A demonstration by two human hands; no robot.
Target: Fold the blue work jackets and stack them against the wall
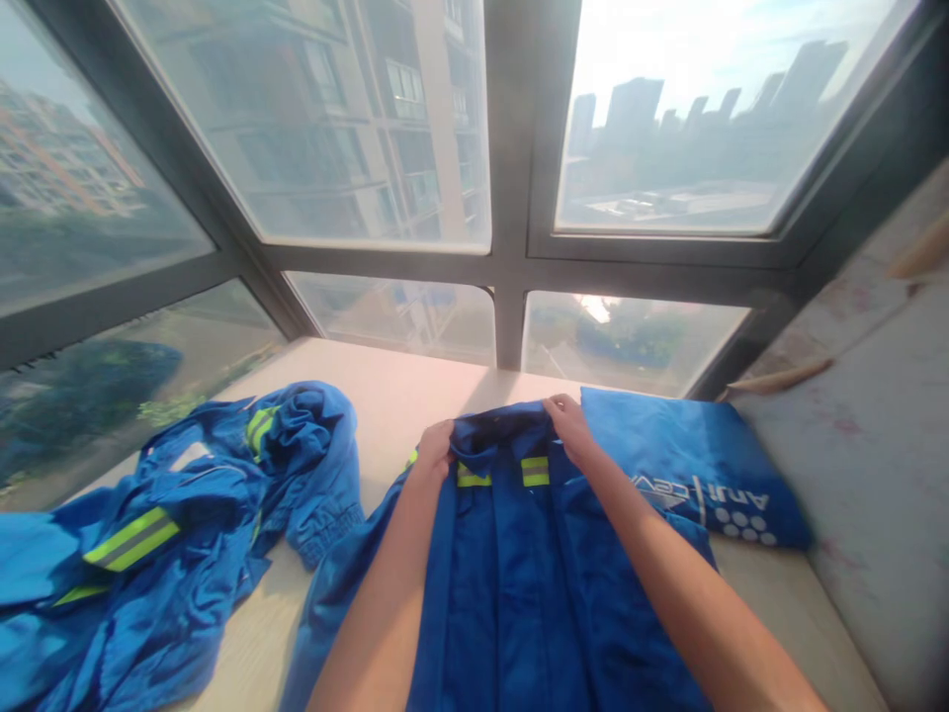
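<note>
A blue work jacket (519,583) with yellow-green and grey reflective strips lies spread on the light surface in front of me, its collar end pointing to the window. My left hand (436,450) grips the collar's left side, fingers closed on the cloth. On the collar's right side, my right hand (567,420) pinches the fabric between thumb and fingers. The collar stands slightly raised between both hands. My forearms cover parts of the jacket's sides, and its lower end runs out of view.
A crumpled blue garment (200,534) with reflective strips lies at left. To the right rests a folded blue garment (712,465) with white lettering, partly under the jacket's edge. Framed windows (511,297) enclose the ledge (400,381), and a patterned wall (875,475) borders the right.
</note>
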